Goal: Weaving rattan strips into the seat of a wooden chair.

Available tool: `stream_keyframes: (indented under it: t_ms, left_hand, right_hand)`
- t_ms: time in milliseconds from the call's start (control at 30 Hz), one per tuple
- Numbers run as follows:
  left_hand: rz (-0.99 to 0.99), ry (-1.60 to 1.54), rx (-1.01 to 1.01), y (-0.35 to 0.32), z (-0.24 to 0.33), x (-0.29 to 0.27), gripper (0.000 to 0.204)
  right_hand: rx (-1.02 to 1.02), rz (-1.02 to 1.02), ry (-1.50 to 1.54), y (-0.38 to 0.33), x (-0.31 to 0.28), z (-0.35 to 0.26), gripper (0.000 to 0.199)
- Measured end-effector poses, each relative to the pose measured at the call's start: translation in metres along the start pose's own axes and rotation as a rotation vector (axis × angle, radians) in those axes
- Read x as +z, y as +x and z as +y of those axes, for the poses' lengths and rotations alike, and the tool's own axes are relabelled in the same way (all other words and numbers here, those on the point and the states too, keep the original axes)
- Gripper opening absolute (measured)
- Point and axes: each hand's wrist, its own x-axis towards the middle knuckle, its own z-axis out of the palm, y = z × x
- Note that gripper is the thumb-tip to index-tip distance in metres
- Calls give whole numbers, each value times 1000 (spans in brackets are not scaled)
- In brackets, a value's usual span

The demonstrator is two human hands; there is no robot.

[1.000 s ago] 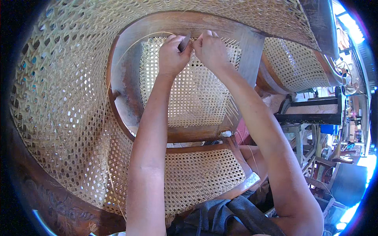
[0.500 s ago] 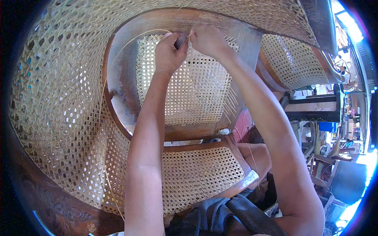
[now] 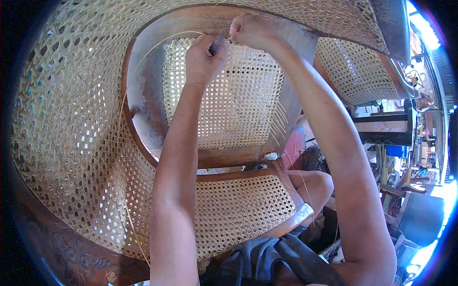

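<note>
My left hand [image 3: 202,59] is closed at the upper edge of a woven cane panel [image 3: 234,114] set in a wooden chair frame [image 3: 148,95]. A short dark blade [image 3: 217,44] sticks up between its thumb and fingers; its handle is hidden. A thin cane strand [image 3: 164,42] arcs from beside this hand down the left of the frame. Just to the right, above the panel's top edge, my right hand [image 3: 250,31] is closed in a pinch. What lies between its fingertips is too small to make out. Loose cane ends [image 3: 280,119] stick out along the panel's right side.
Open-weave cane [image 3: 71,119] curves around the left and top. Below is another cane panel [image 3: 243,209] with a wooden rail. A bent leg [image 3: 310,188] is at the lower right. Another cane chair back [image 3: 353,71] and workshop furniture [image 3: 386,126] stand at the right.
My right hand has moved up and slightly right, away from the left hand, leaving a wider gap. My left hand has shifted slightly left, still gripping the blade.
</note>
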Motion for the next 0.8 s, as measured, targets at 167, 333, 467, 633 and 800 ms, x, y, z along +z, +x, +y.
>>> stream_keyframes:
  t_ms: [167, 333, 467, 633, 800]
  left_hand:
    - [20, -48, 18, -3, -2, 2, 14]
    - [14, 8, -49, 0, 6, 5, 17]
    - [-6, 194, 6, 4, 19, 10, 26]
    - [-55, 226, 7, 4, 27, 13, 32]
    - [-137, 363, -3, 7, 26, 9, 23]
  right_hand:
    - [137, -20, 42, 12, 7, 0, 19]
    - [-24, 93, -138, 6, 9, 3, 21]
    - [180, 265, 212, -38, 5, 14, 24]
    - [-8, 462, 216, -75, 43, 14, 31]
    - [-76, 533, 142, -67, 64, 14, 35]
